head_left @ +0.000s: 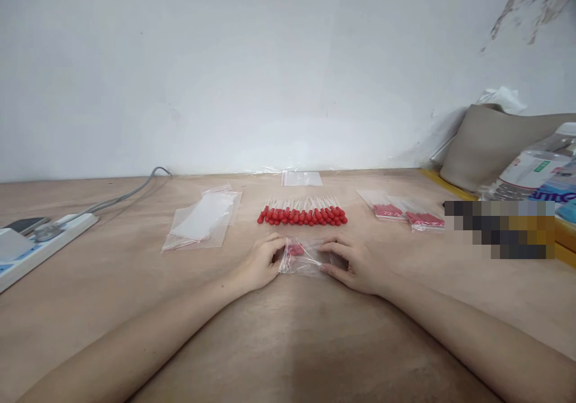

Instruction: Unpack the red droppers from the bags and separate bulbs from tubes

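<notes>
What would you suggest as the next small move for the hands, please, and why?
I'd probably smooth the clear bag flat between the left hand and right hand: its film looks wrinkled, with red tips gathered toward its left end. Whether it is sealed, I cannot tell.

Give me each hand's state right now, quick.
Left hand: closed on one end of the clear bag.
Right hand: thumb and fingers at the bag's other end; how firmly they grip cannot be told.
</notes>
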### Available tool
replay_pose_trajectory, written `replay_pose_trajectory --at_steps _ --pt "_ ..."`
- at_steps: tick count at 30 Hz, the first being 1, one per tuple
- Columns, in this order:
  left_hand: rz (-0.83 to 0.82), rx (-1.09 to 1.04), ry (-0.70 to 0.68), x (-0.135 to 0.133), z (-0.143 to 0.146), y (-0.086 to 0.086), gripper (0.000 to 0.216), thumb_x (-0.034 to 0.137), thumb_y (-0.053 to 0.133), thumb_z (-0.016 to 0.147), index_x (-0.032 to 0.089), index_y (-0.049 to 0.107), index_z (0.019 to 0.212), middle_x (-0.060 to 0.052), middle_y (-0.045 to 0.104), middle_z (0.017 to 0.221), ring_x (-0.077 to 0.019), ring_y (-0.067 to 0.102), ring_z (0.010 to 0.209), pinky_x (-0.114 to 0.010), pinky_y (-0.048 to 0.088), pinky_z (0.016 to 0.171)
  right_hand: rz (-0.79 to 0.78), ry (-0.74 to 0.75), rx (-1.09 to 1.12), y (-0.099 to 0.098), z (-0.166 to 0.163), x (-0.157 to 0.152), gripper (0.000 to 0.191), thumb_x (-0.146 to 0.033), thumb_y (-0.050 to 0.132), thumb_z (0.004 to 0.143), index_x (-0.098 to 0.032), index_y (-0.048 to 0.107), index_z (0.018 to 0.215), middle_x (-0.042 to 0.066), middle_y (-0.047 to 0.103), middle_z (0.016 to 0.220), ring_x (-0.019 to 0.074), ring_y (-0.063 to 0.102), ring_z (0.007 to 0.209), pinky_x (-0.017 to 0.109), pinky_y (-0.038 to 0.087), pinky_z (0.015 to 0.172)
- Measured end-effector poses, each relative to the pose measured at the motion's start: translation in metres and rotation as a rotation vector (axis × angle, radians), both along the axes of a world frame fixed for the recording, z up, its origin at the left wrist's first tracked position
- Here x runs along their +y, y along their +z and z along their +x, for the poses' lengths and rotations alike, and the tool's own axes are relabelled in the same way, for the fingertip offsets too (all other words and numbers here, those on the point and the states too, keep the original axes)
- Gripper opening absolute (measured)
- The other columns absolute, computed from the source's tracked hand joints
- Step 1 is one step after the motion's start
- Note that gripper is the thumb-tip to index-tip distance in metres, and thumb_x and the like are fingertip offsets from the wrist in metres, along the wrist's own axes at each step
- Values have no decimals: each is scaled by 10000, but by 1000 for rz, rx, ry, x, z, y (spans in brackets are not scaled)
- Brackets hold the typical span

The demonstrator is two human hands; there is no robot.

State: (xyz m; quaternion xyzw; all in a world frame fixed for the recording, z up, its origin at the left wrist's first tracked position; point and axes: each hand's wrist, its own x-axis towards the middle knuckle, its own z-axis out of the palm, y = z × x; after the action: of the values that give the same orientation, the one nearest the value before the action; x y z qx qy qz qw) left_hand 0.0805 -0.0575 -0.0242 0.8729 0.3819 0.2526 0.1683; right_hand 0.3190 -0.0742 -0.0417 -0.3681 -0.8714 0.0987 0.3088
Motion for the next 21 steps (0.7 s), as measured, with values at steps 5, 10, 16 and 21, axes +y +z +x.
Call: replay_pose_trajectory --at_steps 5,10,16,21 --pt "97 100 10 -6 -4 2 165 229 432 851 182 570 927 -28 510 811 -133 493 718 -235 391 634 -31 42 39 -2 -1 1 292 -330 521 808 -208 550 1072 78 569 1027 166 550 915 317 457 802" --pt "175 188 -15 -8 -10 7 91 217 465 804 168 542 800 -11 472 710 -122 460 620 -225 355 554 -55 49 38 -3 -1 1 291 -326 532 801 -199 549 1063 77 565 1040 164 545 932 318 452 823" --pt "102 38 36 -4 -24 22 169 151 496 733 175 538 895 -40 532 882 -135 538 765 -256 437 695 -50 39 29 -4 0 1 266 -329 531 801 -199 561 1032 83 573 1020 176 553 913 332 459 802" --pt "-246 10 -45 1 -31 25 213 296 600 721 170 499 859 -8 552 791 -116 533 682 -228 439 597 -54 31 30 -4 0 2 264 -333 538 797 -197 567 1020 83 573 1009 171 557 897 321 460 791"
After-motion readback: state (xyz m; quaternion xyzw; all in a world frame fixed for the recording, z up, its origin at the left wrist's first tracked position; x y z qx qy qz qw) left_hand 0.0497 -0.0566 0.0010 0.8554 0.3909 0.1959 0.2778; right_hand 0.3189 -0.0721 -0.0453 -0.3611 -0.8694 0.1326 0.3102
